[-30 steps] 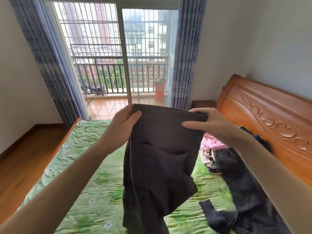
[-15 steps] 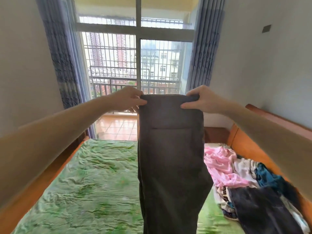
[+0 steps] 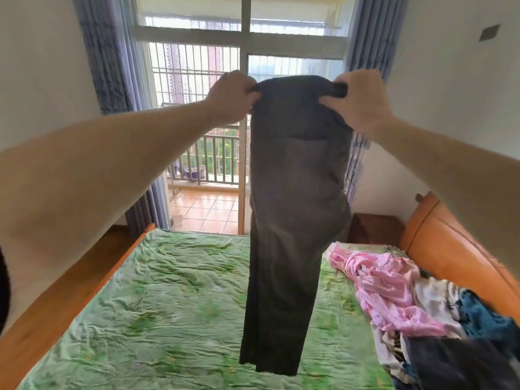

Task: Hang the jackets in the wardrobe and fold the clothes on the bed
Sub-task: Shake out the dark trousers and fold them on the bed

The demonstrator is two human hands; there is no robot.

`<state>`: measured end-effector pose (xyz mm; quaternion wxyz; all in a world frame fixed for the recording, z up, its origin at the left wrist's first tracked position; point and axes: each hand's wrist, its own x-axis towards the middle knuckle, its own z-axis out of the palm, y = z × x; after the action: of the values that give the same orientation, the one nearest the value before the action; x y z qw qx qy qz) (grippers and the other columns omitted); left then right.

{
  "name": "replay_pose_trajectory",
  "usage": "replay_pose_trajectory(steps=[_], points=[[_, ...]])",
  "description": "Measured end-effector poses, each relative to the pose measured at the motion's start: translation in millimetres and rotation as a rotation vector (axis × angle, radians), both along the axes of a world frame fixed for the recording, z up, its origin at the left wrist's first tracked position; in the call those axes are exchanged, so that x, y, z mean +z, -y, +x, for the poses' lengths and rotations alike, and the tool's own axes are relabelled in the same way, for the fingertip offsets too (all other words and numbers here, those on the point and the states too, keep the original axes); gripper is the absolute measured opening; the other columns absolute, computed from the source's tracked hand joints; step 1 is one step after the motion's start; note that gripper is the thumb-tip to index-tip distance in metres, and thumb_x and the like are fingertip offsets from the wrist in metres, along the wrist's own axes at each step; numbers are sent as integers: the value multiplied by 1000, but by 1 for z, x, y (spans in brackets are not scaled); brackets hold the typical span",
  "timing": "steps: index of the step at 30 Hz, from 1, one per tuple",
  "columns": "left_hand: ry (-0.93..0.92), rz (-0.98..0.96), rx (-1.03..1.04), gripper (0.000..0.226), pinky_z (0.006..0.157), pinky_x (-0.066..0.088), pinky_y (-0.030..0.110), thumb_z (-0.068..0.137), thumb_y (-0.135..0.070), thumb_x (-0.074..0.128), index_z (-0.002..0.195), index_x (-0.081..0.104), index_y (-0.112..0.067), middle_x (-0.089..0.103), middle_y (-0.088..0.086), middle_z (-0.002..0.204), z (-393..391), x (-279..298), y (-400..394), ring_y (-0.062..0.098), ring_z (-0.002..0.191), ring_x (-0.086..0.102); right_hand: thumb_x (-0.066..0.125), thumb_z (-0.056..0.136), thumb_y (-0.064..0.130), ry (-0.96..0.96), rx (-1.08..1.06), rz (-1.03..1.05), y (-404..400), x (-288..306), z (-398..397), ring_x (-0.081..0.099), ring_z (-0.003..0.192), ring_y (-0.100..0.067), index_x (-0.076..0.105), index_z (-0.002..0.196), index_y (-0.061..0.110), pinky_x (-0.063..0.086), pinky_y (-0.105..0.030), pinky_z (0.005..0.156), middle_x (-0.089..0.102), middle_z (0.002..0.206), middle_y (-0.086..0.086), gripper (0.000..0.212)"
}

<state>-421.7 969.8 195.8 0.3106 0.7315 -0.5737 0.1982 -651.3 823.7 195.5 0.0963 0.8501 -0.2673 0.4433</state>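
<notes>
Lifted higher now, dark grey trousers hang full-length above the green bedspread — our left hand and right hand gripping the waistband, ready, we judge, for folding.

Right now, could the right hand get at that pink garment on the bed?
Probably not yet. The right hand grips the waistband of the dark trousers, as does the left hand. The pink garment lies uncovered below it, so once it lets go the way looks free.
</notes>
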Motion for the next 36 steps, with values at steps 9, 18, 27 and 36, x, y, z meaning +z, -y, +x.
replay_pose_trajectory(steps=[9,18,27,36], points=[[-103,-11,-79,26,83,45,39,102,-20,55,95,68,1,71,16,95,-27,-60,-3,31,93,63,65,100,29,-70,30,-219,-17,-64,-47,68,74,-41,69,92,2,51,-45,65,70,78,-19,29],[-396,245,-265,16,61,39,25,104,-11,58,97,72,-10,63,-6,74,-109,-247,-93,6,65,55,48,102,46,-385,193,20,-93,-242,-149,67,56,-24,62,102,15,58,-39,52,69,71,-4,34],[-288,747,-374,26,82,53,36,101,-41,51,114,71,-32,77,-6,109,-191,-488,-228,19,103,70,55,94,42,-512,231,404,-241,-478,-256,66,57,-14,61,94,29,42,-28,46,70,71,9,15],[-154,1087,-328,32,85,52,40,97,-30,52,120,74,-26,75,2,116,-260,-614,-313,29,110,68,48,93,32,-836,151,678,-333,-620,-306,74,73,-23,65,116,30,51,-34,52,76,86,4,29]])
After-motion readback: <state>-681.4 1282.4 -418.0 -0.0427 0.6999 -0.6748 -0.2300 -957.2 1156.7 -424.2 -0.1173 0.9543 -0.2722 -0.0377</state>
